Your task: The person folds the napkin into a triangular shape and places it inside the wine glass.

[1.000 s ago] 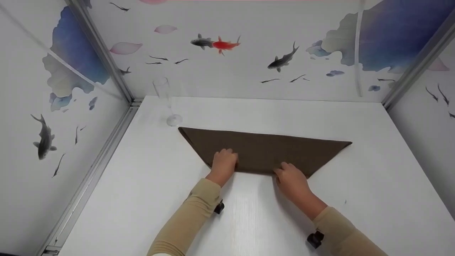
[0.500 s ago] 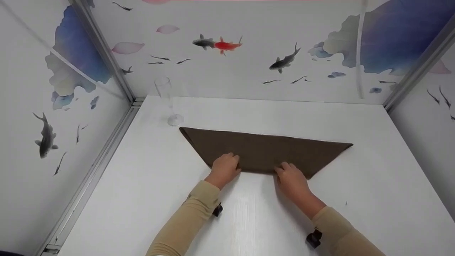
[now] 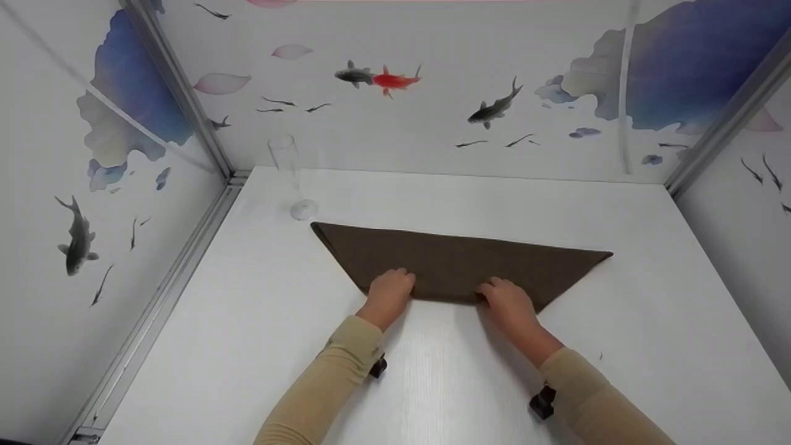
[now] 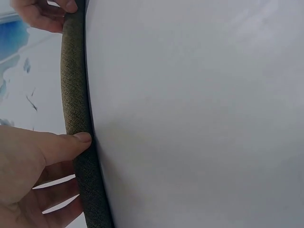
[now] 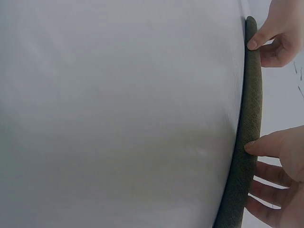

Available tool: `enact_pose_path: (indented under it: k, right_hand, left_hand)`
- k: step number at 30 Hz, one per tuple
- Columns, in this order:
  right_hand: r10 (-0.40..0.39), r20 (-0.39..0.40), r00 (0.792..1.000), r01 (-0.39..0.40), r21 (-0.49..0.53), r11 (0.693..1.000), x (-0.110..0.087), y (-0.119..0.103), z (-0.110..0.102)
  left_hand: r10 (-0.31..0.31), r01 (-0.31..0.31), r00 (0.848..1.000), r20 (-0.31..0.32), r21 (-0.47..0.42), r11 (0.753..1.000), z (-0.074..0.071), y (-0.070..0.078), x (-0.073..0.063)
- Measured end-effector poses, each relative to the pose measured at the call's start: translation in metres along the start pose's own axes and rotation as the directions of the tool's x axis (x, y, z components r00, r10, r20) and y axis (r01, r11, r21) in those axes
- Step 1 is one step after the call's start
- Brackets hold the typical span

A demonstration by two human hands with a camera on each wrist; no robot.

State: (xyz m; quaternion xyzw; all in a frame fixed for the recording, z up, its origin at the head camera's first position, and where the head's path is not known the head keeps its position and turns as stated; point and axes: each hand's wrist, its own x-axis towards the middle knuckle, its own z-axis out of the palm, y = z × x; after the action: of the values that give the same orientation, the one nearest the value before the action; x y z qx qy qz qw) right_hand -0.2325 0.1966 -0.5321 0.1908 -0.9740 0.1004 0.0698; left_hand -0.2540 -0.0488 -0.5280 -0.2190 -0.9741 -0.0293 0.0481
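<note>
A brown folded cloth napkin [image 3: 454, 262] lies on the white table as a trapezoid, its long edge at the far side and its short edge near me. That near edge is a thick, rounded fold [image 4: 75, 80]. My left hand [image 3: 390, 295] grips the fold toward its left end, thumb on the near side and fingers over the cloth. Further right, my right hand [image 3: 510, 306] holds the same fold; the right wrist view shows its thumb [image 5: 259, 146] against the roll and its fingers spread behind. Between the hands a stretch of the fold is bare.
A clear champagne flute [image 3: 303, 210] stands upright behind the napkin's far left corner, close to it. White panels printed with fish [image 3: 494, 110] and blue shapes enclose the table at the back and sides. Metal rails [image 3: 210, 216] run along the left edge.
My left hand has shifted slightly toward me along the near edge. The right hand has barely moved, its fingers a little further over the fold. The napkin keeps its shape and place.
</note>
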Motion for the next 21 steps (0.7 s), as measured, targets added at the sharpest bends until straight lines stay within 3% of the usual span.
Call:
enact_pose_path:
  k: [9, 21]
  right_hand:
    - [-0.014, -0.022, 1.0, 0.015, 0.028, 1.0, -0.0063, 0.0018, 0.0004]
    - [-0.035, -0.052, 0.998, 0.035, 0.001, 0.999, -0.0091, 0.0032, 0.0024]
  left_hand:
    - [0.021, -0.021, 1.0, -0.003, 0.011, 1.0, -0.0015, 0.003, -0.0058]
    - [-0.01, 0.017, 0.995, 0.101, -0.066, 0.998, -0.0089, 0.0049, -0.0071]
